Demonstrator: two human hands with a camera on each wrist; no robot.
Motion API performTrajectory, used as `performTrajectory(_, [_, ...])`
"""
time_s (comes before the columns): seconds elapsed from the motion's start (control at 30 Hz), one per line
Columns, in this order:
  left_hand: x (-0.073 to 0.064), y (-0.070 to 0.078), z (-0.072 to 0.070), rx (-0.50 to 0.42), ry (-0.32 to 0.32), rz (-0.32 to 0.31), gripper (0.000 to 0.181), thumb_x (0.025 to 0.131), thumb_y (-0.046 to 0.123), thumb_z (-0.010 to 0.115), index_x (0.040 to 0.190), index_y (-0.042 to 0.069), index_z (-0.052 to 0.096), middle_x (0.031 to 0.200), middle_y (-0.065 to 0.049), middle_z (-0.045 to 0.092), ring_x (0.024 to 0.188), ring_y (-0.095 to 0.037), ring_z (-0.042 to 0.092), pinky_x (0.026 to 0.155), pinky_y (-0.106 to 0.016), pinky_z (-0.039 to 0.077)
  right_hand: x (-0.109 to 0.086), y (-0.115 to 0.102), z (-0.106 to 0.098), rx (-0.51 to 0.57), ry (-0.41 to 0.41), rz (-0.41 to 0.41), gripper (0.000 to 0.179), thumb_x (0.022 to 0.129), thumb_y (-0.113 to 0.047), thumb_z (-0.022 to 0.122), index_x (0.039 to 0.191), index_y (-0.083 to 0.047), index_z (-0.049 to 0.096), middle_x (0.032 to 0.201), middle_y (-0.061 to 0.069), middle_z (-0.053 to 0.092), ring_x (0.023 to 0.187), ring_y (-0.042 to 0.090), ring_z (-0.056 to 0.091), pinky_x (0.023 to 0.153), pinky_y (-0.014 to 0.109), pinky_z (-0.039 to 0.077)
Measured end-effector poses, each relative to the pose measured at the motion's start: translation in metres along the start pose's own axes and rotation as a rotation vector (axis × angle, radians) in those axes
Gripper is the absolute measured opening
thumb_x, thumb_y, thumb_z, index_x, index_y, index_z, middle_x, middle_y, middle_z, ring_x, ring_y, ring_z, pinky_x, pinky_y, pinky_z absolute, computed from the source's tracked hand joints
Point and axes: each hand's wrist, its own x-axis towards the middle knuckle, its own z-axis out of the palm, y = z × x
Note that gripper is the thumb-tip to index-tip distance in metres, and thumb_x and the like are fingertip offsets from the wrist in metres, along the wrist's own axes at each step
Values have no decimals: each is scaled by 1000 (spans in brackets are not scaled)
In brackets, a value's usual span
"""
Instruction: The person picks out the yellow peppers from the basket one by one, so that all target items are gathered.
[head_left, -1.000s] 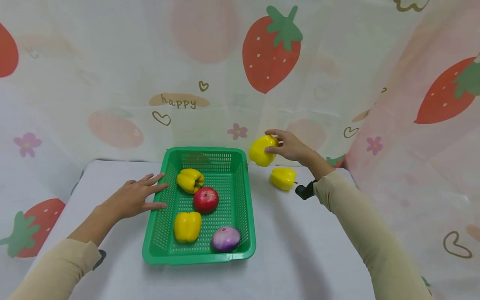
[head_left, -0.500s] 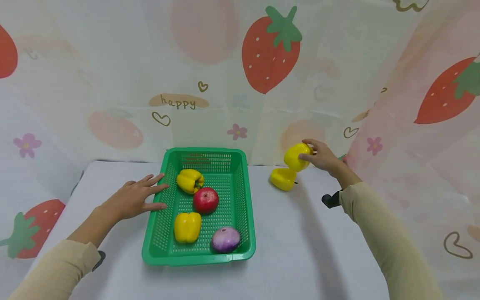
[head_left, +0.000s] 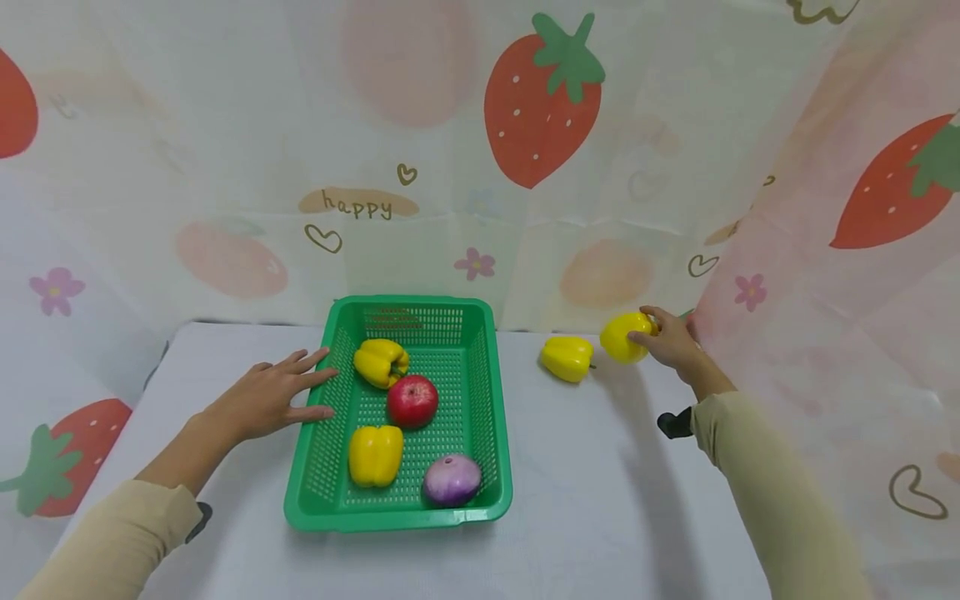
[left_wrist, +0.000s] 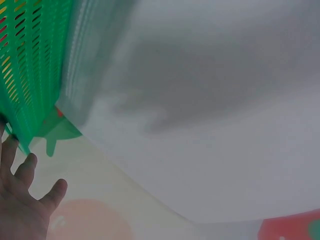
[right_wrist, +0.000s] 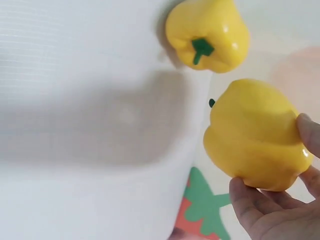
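Note:
My right hand (head_left: pixel 673 343) holds a yellow bell pepper (head_left: pixel 624 337) near the table's back right. In the right wrist view, thumb and fingers grip this pepper (right_wrist: pixel 255 135), and its dark green stem tip points away from the palm. A second yellow bell pepper (head_left: pixel 567 358) lies on the table just left of it. My left hand (head_left: pixel 262 396) rests its spread fingers on the left rim of a green plastic basket (head_left: pixel 501 433). Inside the basket are two yellow bell peppers, one at the back (head_left: pixel 375 362) and one in front (head_left: pixel 376 456), a red apple-like fruit (head_left: pixel 412 401) and a purple eggplant-like vegetable (head_left: pixel 452 481).
A white cloth covers the table (head_left: pixel 570 517). Behind it hangs a strawberry-print curtain (head_left: pixel 435 233), close to the table's back edge and to the held pepper. The basket's raised walls stand left of the two peppers outside it.
My right hand has carried its yellow bell pepper rightward and then lower, from beside the basket's back right corner to the right of the lying pepper. My left hand has stayed put.

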Motion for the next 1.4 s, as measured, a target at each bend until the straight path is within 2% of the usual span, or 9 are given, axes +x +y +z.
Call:
performTrajectory(0.17, [0,1,1,0,2,1,66,90,50,68,142,11,56,156,-20,37,139,-50,35,99,-71,37,0,20,9,43,-22,34,68,103,-21,54,156,2,19,150,36,29,126,46,42,110,56,38])
performTrajectory(0.4, [0,2,2,1,8,0,66,90,50,68,142,12,56,156,-19,37,138,-50,36,99,-71,38,5,41,19,88,-40,112,73,104,-33,52,155,4,15,152,36,26,133,47,39,105,53,44])
performTrajectory(0.63, [0,1,2,-1,6,-6,66,90,51,67,143,12,56,156,-19,37,139,-50,35,100,-71,37,5,61,20,143,-32,157,81,103,-40,50,156,6,9,155,36,18,136,48,36,107,53,43])
performTrajectory(0.77, [-1,1,1,-5,4,-11,67,90,52,67,143,12,55,157,-19,36,139,-50,35,100,-71,36,6,70,23,225,-23,183,82,103,-42,50,156,6,11,156,34,22,132,46,41,108,51,42])
performTrajectory(0.9, [-2,0,1,-1,1,-15,67,91,51,67,143,12,55,157,-19,36,139,-50,34,100,-71,36,10,74,30,329,9,233,82,102,-46,49,157,3,13,157,31,23,131,42,41,110,49,40])
performTrajectory(1.17, [-2,-1,3,-5,13,1,66,91,50,67,144,12,54,157,-19,36,139,-50,36,99,-70,38,17,77,42,589,49,307,77,105,-46,40,157,2,12,162,24,15,140,35,28,118,46,27])
performTrajectory(1.4, [-2,-1,3,-1,19,4,66,91,51,67,143,12,55,157,-19,36,138,-49,37,99,-70,39,18,80,43,682,8,360,74,107,-45,33,159,-2,2,166,17,2,148,33,17,120,44,22])
